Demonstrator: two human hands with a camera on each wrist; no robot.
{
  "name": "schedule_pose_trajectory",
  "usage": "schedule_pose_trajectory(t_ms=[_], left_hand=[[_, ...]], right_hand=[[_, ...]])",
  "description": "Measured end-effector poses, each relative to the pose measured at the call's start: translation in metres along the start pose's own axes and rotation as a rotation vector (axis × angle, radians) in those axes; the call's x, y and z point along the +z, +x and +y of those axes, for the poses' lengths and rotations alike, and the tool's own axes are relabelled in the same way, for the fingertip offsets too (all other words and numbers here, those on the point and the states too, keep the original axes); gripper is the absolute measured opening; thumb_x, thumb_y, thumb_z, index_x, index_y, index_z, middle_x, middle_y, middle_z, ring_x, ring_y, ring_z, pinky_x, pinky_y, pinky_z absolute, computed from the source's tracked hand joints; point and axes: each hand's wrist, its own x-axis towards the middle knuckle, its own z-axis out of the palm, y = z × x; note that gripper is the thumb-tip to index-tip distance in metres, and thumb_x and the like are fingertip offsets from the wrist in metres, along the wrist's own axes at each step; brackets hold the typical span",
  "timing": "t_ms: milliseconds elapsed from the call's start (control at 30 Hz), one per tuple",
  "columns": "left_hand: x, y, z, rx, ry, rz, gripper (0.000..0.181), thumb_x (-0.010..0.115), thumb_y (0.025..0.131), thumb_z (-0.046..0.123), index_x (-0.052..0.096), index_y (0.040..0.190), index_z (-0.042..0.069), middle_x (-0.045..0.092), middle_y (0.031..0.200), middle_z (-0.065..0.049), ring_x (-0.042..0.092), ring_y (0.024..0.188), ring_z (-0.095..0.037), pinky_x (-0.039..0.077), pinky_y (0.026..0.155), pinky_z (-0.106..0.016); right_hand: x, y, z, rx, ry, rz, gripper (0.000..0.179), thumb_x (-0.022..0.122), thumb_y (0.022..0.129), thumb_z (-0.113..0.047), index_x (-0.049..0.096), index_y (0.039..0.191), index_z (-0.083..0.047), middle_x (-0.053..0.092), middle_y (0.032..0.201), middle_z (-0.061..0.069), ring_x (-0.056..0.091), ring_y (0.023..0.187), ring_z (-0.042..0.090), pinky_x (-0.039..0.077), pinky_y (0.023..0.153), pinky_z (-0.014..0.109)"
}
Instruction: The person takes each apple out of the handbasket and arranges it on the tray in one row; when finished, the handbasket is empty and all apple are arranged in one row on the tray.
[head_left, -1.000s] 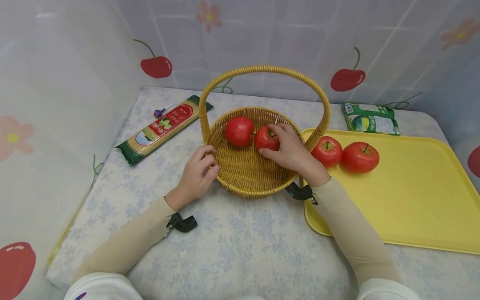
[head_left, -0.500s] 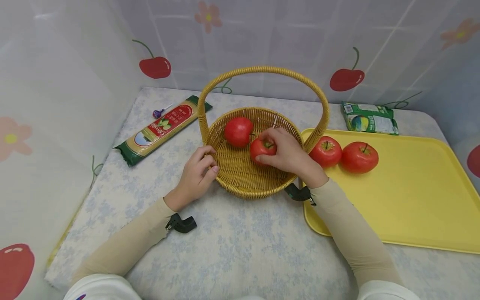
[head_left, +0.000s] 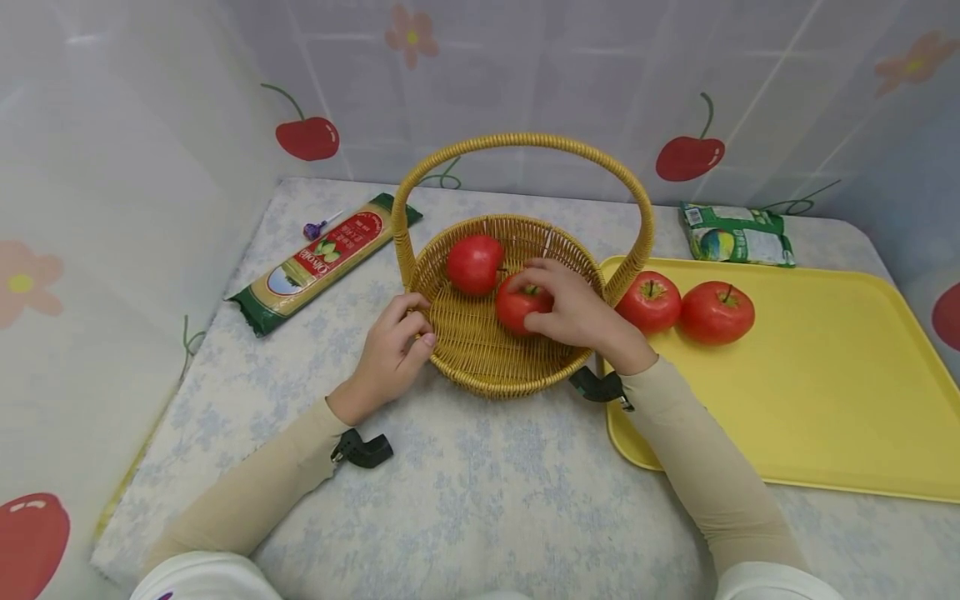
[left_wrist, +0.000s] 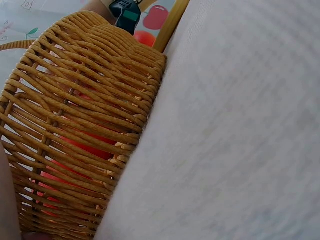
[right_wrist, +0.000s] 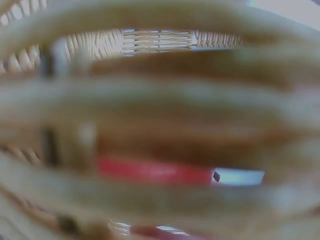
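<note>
A red apple (head_left: 513, 312) sits just beside a second apple (head_left: 476, 265) in a wicker basket (head_left: 476, 343), the handle (head_left: 522, 140) arching overhead, a yellow tray (head_left: 825, 383) alongside. The right hand (head_left: 566, 302) curls round the red apple; the left hand (head_left: 392, 350) grips the basket's edge.

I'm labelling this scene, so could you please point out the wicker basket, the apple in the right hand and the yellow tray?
Wicker basket (head_left: 495, 388): head view, near rim.
Held apple (head_left: 512, 313): head view, exposed red side.
Yellow tray (head_left: 817, 392): head view, bare surface.
</note>
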Motion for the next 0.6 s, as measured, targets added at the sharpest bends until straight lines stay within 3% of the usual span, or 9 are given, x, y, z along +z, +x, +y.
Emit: schedule_pose_trajectory(t_ms=[100, 200, 300, 433, 600], left_hand=[[-0.0001, -0.0001, -0.0001, 0.001, 0.000, 0.003, 0.036, 0.042, 0.103, 0.027, 0.058, 0.081, 0.004, 0.059, 0.115, -0.029, 0.056, 0.100, -0.036, 0.046, 0.083, -0.047], [-0.0002, -0.0001, 0.0002, -0.006, 0.000, -0.004, 0.035, 0.042, 0.102, 0.027, 0.058, 0.081, 0.005, 0.059, 0.116, -0.028, 0.056, 0.100, -0.035, 0.046, 0.083, -0.046], [-0.0002, 0.0002, 0.0006, -0.010, -0.002, -0.008, 0.037, 0.041, 0.103, 0.029, 0.058, 0.081, 0.005, 0.059, 0.116, -0.028, 0.057, 0.100, -0.035, 0.046, 0.083, -0.046], [-0.0004, 0.0004, 0.0009, -0.008, -0.002, -0.006, 0.043, 0.039, 0.106, 0.034, 0.058, 0.081, 0.005, 0.060, 0.116, -0.028, 0.057, 0.101, -0.035, 0.046, 0.083, -0.046], [-0.0002, 0.0003, 0.0002, -0.004, 0.003, -0.004, 0.048, 0.037, 0.108, 0.038, 0.058, 0.081, 0.005, 0.059, 0.116, -0.028, 0.056, 0.099, -0.034, 0.046, 0.082, -0.046]], right_hand=[[0.0011, 0.0015, -0.0009, 0.038, -0.008, 0.028, 0.051, 0.072, 0.085, -0.015, 0.058, 0.134, -0.007, 0.045, 0.150, 0.018, 0.040, 0.142, 0.035, 0.038, 0.113, 0.057], [0.0034, 0.0031, -0.0022, 0.096, -0.036, 0.053, 0.075, 0.079, 0.084, -0.029, 0.045, 0.146, -0.004, 0.048, 0.147, 0.018, 0.046, 0.134, 0.034, 0.043, 0.110, 0.053], [0.0055, 0.0038, -0.0044, 0.164, -0.075, 0.062, 0.089, 0.082, 0.082, -0.040, 0.039, 0.150, -0.003, 0.051, 0.143, 0.019, 0.049, 0.131, 0.035, 0.046, 0.107, 0.051], [0.0066, 0.0047, -0.0056, 0.201, -0.090, 0.059, 0.084, 0.082, 0.081, -0.040, 0.043, 0.144, -0.001, 0.057, 0.134, 0.018, 0.056, 0.120, 0.034, 0.050, 0.101, 0.049], [0.0054, 0.0050, -0.0036, 0.119, -0.058, 0.046, 0.063, 0.078, 0.082, -0.024, 0.050, 0.134, -0.003, 0.058, 0.131, 0.017, 0.055, 0.118, 0.032, 0.048, 0.100, 0.050]])
